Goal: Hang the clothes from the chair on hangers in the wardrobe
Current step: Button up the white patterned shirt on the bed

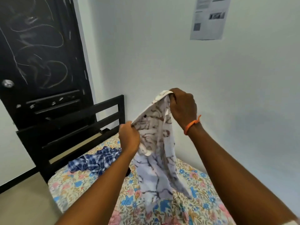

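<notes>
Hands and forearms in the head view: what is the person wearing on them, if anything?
Both forearms are bare, with no sleeves in view. The right hand has an orange thread bracelet knotted round its wrist. The left hand and wrist carry nothing visible: no ring, watch or glove.

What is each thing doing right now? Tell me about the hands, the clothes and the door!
Left hand: grips the white patterned shirt's edge.
Right hand: grips the shirt's top, higher up.
White patterned shirt: held up, hanging down, its bottom reaching the bed.
Blue checked shirt: lying crumpled on the bed.
Bed: covered with a flowery sheet.
Black door: closed, scribbled with chalk.
Paper: stuck on the wall.
</notes>
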### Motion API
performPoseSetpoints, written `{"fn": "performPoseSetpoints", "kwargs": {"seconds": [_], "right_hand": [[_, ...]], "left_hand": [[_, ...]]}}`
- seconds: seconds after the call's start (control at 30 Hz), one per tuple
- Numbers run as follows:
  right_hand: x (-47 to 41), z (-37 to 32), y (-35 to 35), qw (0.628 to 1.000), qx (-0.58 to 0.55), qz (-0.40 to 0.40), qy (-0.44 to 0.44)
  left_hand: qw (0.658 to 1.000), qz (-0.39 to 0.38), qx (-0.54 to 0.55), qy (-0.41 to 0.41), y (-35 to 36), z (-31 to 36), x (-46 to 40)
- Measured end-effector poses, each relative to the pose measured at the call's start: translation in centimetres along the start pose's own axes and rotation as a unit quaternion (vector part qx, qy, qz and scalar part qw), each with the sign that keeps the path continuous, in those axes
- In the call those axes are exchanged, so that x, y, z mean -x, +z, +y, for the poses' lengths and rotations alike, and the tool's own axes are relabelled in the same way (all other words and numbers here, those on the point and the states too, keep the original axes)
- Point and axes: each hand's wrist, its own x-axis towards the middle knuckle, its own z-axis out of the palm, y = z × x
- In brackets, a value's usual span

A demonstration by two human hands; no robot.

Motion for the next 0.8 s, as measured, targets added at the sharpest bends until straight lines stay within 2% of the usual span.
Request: {"fn": "performPoseSetpoints", "kwargs": {"seconds": [0.17, 0.27, 0.4, 0.5, 0.67, 0.73, 0.8], "right_hand": [[3.1, 1.6, -3.2, 0.98, 0.188, -0.058, 0.033], [5.0, 2.3, -3.8, 0.969, 0.222, -0.096, 0.049], [7.3, 3.2, -3.4, 0.961, 0.237, -0.122, 0.074], [8.3, 4.1, -2.1, 0.958, 0.232, -0.143, 0.092], [8.2, 7.1, 3.0, 0.957, 0.18, -0.171, 0.148], [7.8, 9.4, 6.7, 0.956, 0.109, -0.188, 0.198], [7.5, 12.9, 12.0, 0.938, 0.05, -0.24, 0.246]], "left_hand": [[0.983, 0.021, -0.157, 0.09, -3.7, -0.2, 2.3], [0.972, 0.035, -0.192, 0.135, -5.0, -1.0, 4.1], [0.932, 0.072, -0.262, 0.238, -5.3, -2.6, 5.8], [0.932, -0.001, -0.295, 0.211, -5.1, -3.4, 5.8], [0.895, -0.145, -0.366, 0.21, -2.9, -6.2, 3.4], [0.882, -0.233, -0.355, 0.202, -1.5, -8.3, 1.3], [0.862, -0.346, -0.321, 0.184, 0.3, -11.3, -1.1]]}}
